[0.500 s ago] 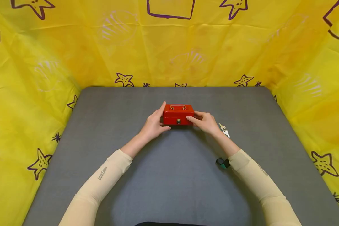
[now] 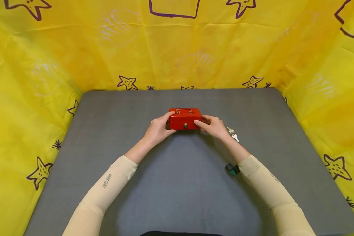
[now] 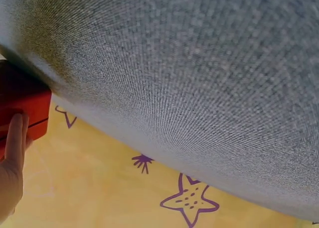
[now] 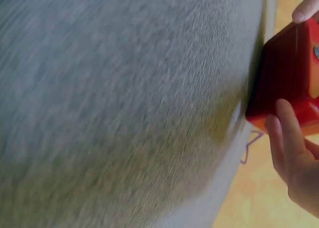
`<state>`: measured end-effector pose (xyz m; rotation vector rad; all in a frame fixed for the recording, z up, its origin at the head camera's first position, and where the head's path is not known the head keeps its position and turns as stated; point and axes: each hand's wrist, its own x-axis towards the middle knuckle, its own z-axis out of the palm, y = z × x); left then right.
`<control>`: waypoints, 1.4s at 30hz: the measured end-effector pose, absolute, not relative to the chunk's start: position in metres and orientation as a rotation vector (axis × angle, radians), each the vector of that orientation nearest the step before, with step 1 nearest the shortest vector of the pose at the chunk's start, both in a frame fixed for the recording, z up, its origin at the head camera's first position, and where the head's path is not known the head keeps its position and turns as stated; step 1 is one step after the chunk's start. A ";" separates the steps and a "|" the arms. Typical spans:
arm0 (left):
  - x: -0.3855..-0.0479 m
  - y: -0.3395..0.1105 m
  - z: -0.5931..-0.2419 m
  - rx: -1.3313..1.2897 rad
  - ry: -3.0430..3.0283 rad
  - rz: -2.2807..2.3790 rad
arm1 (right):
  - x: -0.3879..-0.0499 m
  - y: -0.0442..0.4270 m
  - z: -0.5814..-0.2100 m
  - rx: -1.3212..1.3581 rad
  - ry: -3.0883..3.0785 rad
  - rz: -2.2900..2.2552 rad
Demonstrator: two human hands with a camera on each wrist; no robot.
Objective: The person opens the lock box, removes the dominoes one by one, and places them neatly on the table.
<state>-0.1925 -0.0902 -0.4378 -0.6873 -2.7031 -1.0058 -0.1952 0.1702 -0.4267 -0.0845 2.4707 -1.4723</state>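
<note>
A small red metal cash box [image 2: 177, 122] stands between both hands near the middle of the table, its lock [image 2: 185, 126] facing me. On its lid the thin wire handle [image 2: 184, 110] shows. My left hand [image 2: 157, 130] grips the left end, fingertips at the upper edge and thumb at the lower front corner. At the other end my right hand [image 2: 213, 127] holds the box, thumb on the front face and fingers behind the side. In the right wrist view, fingers touch the box [image 4: 281, 68]. Whether its base touches the table cannot be told.
Two small keys [image 2: 233, 134] lie together on the grey table [image 2: 183, 183], right of the right hand. Yellow curtains [image 2: 165, 49] with starfish drawings enclose the back and sides. A dark band with a green part [image 2: 232, 169] sits at the right wrist.
My left fingers have come down from pointing up beside the box to its upper edge, and the thumb has come closer to the lower corner. The right hand keeps its hold.
</note>
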 end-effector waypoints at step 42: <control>-0.194 -0.092 -0.431 -0.696 -2.746 -1.012 | -0.177 0.285 -0.437 0.103 2.911 -0.685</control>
